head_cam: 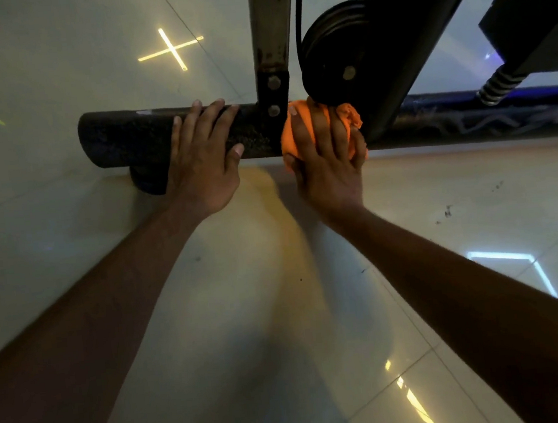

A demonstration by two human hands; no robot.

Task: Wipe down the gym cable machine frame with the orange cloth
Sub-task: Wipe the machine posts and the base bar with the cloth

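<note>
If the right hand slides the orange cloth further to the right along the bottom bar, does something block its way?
Yes. The orange cloth, under the right hand, sits on the bottom bar just below the black pulley. Immediately to its right a dark slanted strut meets the bar, so the cloth must go around it.

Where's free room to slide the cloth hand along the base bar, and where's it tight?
Free: bar right of the slanted strut, up to the spring. Crowded: orange cloth under the right hand sits wedged between bolted bracket and pulley. Left hand covers the bar's left stretch.
</note>
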